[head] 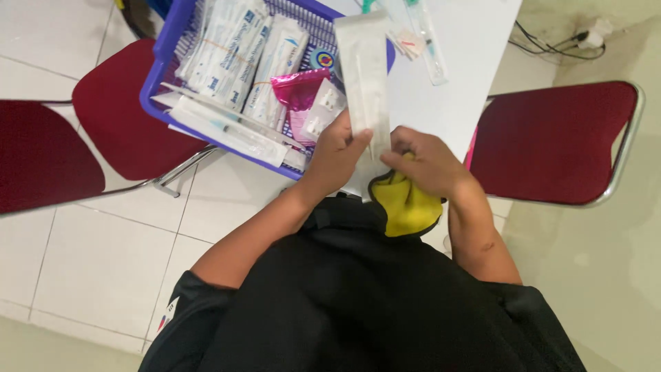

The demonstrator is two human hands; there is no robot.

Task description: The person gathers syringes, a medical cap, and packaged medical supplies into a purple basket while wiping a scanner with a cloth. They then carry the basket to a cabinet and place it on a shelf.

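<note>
- Both hands pinch one long clear-and-white sealed pouch (363,76) upright over the white surface (475,41).
- Left hand (337,155) fingers closed on its lower edge.
- Right hand (423,162) also grips yellow cloth (406,207).
- Blue plastic basket (162,62) sits just left.

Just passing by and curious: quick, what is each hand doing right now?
Left hand: closed on the long white packet, pinching its lower end.
Right hand: closed on the same packet, with a yellow pouch just under it.

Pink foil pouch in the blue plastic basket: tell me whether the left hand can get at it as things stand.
Probably yes. The pink foil pouch lies uncovered on top in the blue plastic basket, just beyond the left hand. But its fingers now pinch the long white sealed packet.
</note>
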